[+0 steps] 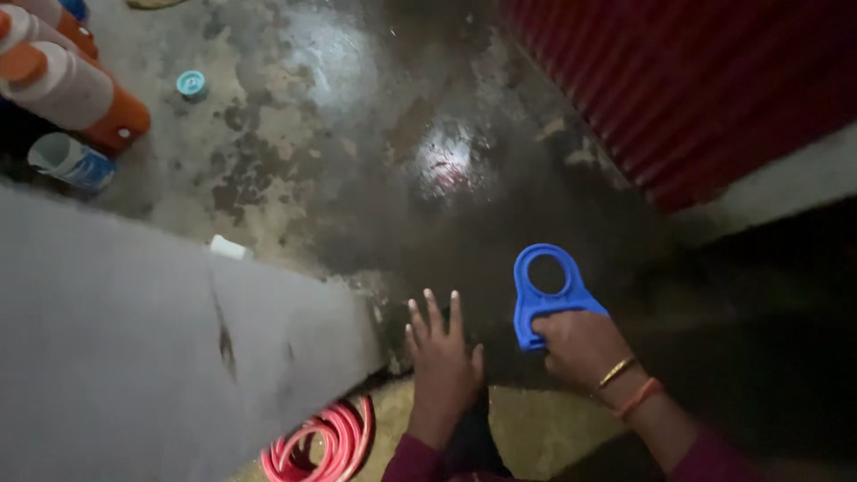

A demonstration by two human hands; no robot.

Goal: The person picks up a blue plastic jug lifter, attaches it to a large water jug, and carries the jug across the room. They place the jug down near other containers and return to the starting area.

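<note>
A blue plastic handle piece (546,295) with round hole, tilted above wet floor.

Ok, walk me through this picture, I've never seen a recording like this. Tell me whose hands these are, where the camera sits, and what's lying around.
There is no machine here: a person wears a camera on the head, looking down at their own two bare hands over a wet, stained concrete floor. The right hand, with bangles at the wrist, grips a flat blue plastic handle with a round hole. The left hand holds nothing; its fingers are spread just over the dark floor, and I cannot tell if they touch it. To the left runs a grey slab, with a coiled pink hose below its edge. At the top left lie white and orange bottles, a blue and white container and a small teal cap. A red corrugated sheet stands at the top right.
</note>
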